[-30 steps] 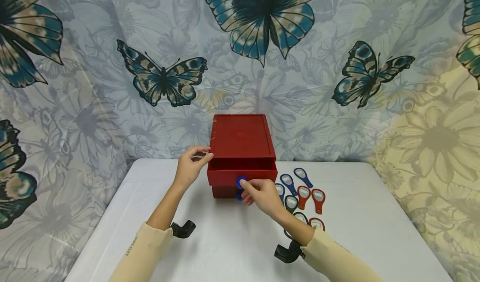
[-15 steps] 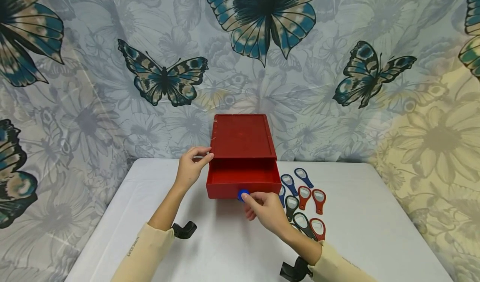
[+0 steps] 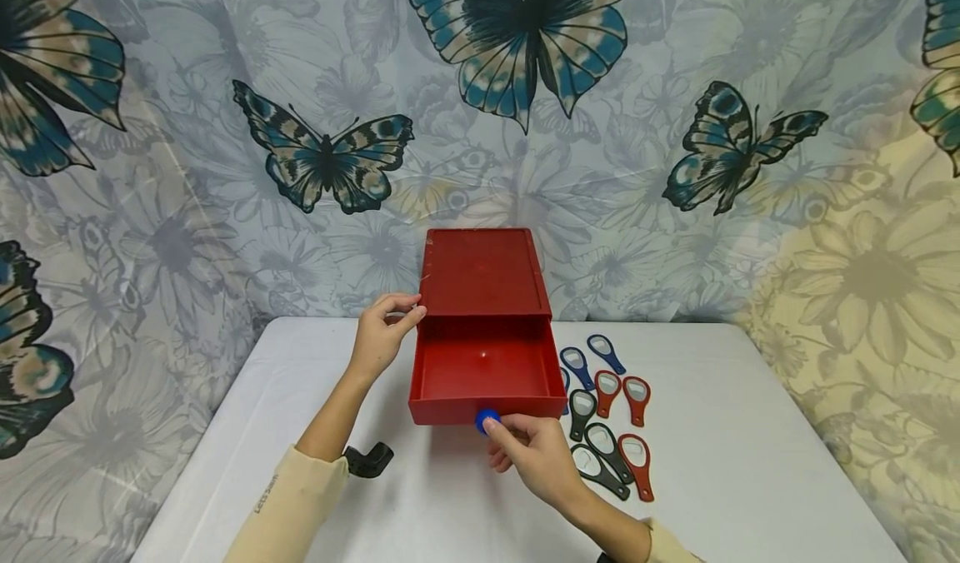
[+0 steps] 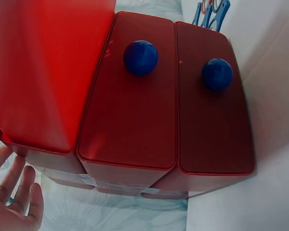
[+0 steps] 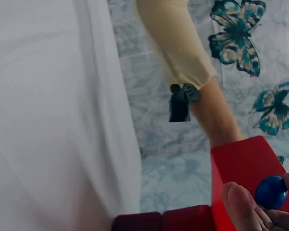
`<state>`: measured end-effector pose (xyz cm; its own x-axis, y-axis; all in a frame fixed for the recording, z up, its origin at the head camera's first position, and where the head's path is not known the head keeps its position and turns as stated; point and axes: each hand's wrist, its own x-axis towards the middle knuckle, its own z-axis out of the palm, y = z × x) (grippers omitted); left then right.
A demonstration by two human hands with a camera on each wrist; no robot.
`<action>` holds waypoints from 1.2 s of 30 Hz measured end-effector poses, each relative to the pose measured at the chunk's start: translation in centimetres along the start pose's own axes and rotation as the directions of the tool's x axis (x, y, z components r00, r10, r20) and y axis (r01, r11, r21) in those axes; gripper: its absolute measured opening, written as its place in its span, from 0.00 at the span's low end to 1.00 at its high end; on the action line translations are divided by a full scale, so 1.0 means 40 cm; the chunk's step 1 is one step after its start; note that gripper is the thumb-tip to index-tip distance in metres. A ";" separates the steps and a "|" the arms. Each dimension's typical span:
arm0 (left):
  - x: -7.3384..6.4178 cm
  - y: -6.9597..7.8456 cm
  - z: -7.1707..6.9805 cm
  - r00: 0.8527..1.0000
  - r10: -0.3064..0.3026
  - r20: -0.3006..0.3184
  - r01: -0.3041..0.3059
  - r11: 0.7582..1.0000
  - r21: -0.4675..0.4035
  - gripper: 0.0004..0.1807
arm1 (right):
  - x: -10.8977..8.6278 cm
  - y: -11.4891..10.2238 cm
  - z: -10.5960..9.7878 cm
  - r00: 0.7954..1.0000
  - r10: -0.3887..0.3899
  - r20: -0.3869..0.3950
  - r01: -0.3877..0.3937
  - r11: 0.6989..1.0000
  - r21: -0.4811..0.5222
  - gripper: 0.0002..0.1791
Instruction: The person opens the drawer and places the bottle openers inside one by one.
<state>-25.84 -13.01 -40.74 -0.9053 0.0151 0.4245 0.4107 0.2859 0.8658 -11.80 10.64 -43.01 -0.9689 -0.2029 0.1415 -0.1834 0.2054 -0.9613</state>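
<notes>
A red drawer unit (image 3: pixel 483 271) stands at the back of the white table, its top drawer (image 3: pixel 450 411) pulled far out and bare inside. My right hand (image 3: pixel 536 459) pinches the blue round knob (image 3: pixel 487 420) on that drawer's front; the right wrist view shows thumb and fingers around the knob (image 5: pixel 272 192). At the unit's upper left edge, the fingertips of my left hand (image 3: pixel 378 338) touch its side. In the left wrist view that hand (image 4: pixel 14 197) has its fingers loosely extended. Two lower drawers (image 4: pixel 130 110) are closed, each with a blue knob (image 4: pixel 140 57).
Right of the drawer unit lie several flat, ring-headed pieces with short handles: blue ones (image 3: pixel 576 368), red ones (image 3: pixel 637 401) and black ones (image 3: pixel 582 413). A butterfly-print cloth (image 3: pixel 480 171) hangs right behind the table (image 3: pixel 750 463).
My right hand has drawn the top drawer toward me by its knob, from slightly out to far out. My left hand has stayed against the unit's side.
</notes>
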 end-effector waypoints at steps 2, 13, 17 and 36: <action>0.001 0.000 -0.001 1.000 0.003 -0.004 -0.003 1.000 0.002 0.15 | 0.001 0.001 0.000 1.000 -0.007 0.005 0.007 1.000 -0.001 0.15; -0.002 0.009 -0.001 1.000 -0.006 -0.010 0.006 1.000 -0.015 0.15 | 0.001 0.003 0.004 1.000 0.014 0.008 -0.014 1.000 0.007 0.16; 0.001 0.009 -0.004 1.000 -0.008 -0.005 0.008 1.000 -0.020 0.16 | 0.003 0.002 0.004 1.000 0.013 0.010 -0.013 1.000 0.009 0.15; 0.005 0.000 0.005 0.999 -0.037 0.007 0.037 0.999 -0.023 0.15 | 0.027 -0.030 -0.246 0.840 0.156 0.519 -0.040 0.973 -0.228 0.16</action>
<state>-26.05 -12.81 -40.69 -0.9207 0.0111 0.3901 0.3790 0.2641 0.8869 -14.27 19.60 -39.39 -0.7569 -0.6352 -0.1538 -0.1775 0.4263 -0.8870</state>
